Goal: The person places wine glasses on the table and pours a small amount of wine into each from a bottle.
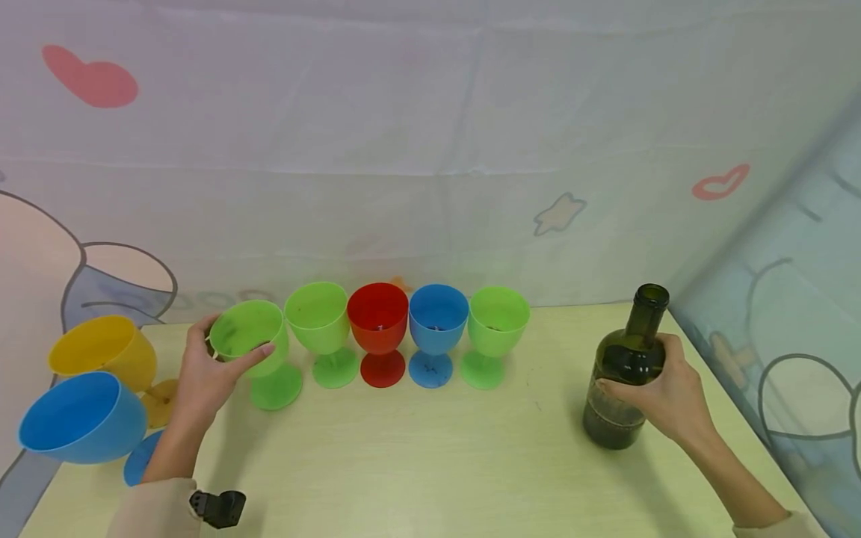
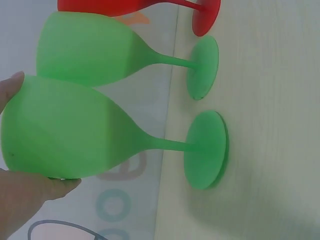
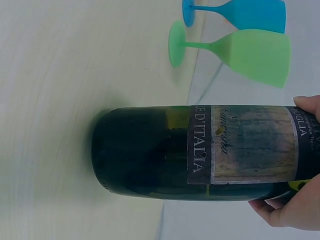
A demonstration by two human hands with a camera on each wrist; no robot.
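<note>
My left hand [image 1: 214, 373] grips the bowl of a green goblet [image 1: 274, 355], thumb on the near side and fingers around the far left. In the left wrist view that goblet [image 2: 65, 127] stands upright with its foot at the tabletop, beside a second green goblet [image 2: 90, 47]. On the right, my right hand [image 1: 673, 392] holds a dark green wine bottle [image 1: 615, 407] around its upper body. The bottle is upright, and its label [image 3: 252, 145] shows in the right wrist view.
Right of the held goblet, a row continues with a green goblet [image 1: 318, 317], a red one [image 1: 379, 321], a blue one [image 1: 439, 321] and another green one [image 1: 498, 321]. A yellow goblet [image 1: 128, 351] and a blue goblet [image 1: 101, 426] stand left of my left forearm. A printed cloth [image 1: 430, 149] hangs behind the table.
</note>
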